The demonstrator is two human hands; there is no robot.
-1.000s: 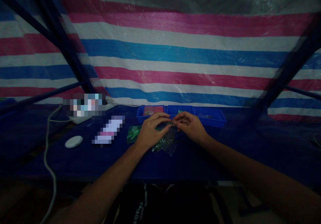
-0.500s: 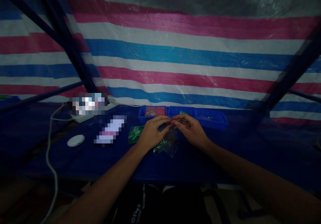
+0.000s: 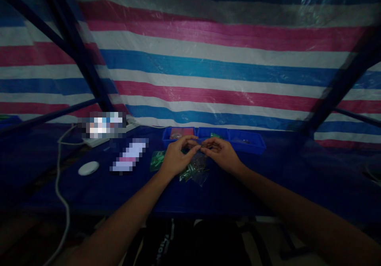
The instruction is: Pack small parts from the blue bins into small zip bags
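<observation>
My left hand point(image 3: 176, 157) and my right hand point(image 3: 222, 153) meet fingertip to fingertip above the blue tabletop, thumbs and fingers pinched. Whatever lies between the fingertips is too small and dark to make out. Just below them are clear plastic bags point(image 3: 200, 175) with small dark pieces, beside a heap of small green pieces point(image 3: 187, 172). Left of my left hand lies a green packet point(image 3: 156, 160), partly covered by that hand. Behind my hands stand blue trays point(image 3: 248, 146); one holds a reddish pad point(image 3: 187, 132), another something green point(image 3: 214, 135).
To the left a blurred-out phone-like slab point(image 3: 131, 155) lies near a round white case point(image 3: 88, 168). A white power strip point(image 3: 104, 137) and a white cable point(image 3: 61, 196) run along that side. Blue frame posts point(image 3: 336, 95) and a striped sheet point(image 3: 208, 67) close off the back.
The fingertips have shifted slightly, and my left fingers sit a little farther from the right ones. My view has tilted a little; the things on the table stay put.
</observation>
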